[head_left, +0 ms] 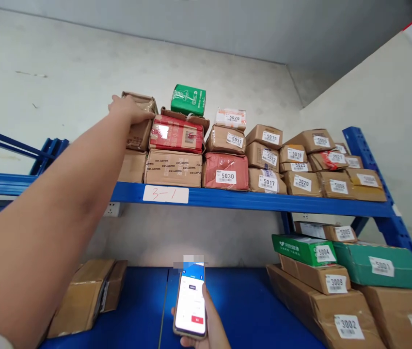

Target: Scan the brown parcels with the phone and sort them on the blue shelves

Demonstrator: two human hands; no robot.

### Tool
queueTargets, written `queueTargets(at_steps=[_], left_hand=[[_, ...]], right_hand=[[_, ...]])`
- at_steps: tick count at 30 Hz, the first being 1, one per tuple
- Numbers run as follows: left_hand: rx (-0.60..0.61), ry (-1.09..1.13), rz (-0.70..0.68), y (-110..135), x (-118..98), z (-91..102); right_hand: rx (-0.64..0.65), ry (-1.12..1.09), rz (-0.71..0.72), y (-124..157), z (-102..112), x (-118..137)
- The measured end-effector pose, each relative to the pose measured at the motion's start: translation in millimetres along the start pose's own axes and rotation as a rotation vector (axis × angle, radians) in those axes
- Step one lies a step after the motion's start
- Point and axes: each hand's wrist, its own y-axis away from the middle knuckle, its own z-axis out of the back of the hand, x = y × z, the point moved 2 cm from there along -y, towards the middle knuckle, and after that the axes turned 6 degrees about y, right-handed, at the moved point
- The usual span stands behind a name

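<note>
My left arm reaches up to the top shelf. My left hand (128, 109) spans the front of a brown cardboard box (143, 131), thumb at its right side and fingers at its upper left. This box rests on another brown carton (133, 167), beside a red box (177, 134) that has a green box (188, 100) above it. Low in the middle, my right hand (206, 325) is closed around a smartphone (191, 300). The phone's screen is lit, with a blue top bar and a red button; its upper edge is blurred out.
Numbered parcels (267, 157) fill the top shelf's right part. Its blue beam (245, 201) carries a white "3-1" label (166, 194). Below, labelled boxes (331, 310) are stacked at right and brown cartons (82, 295) lie at left on the blue lower shelf (140, 310).
</note>
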Motion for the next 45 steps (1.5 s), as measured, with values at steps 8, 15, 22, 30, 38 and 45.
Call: queueTargets(at_steps=[8,15,22,30,38,45], left_hand=[[-0.236,0.143,0.025,44,-3,6.5],[0.126,-0.106,-0.371,277,102,-12.6],[0.884,-0.848,-0.118,367,155,-100.3],[0.91,-0.637,0.026,381,125,-128.3],[0.98,-0.297,0.094,421,93,-67.0],[0.824,-0.046,0.393,450,131,-66.1]], right_hand=[[-0.039,0.06,0.151,21,-8,6],[-0.043,0.08,0.142,26,-13,11],[-0.06,0.083,0.178,31,-15,12],[-0.086,0.121,0.217,26,-13,12],[-0.034,0.182,0.17,20,-13,9],[-0.026,0.209,0.161,20,-13,6]])
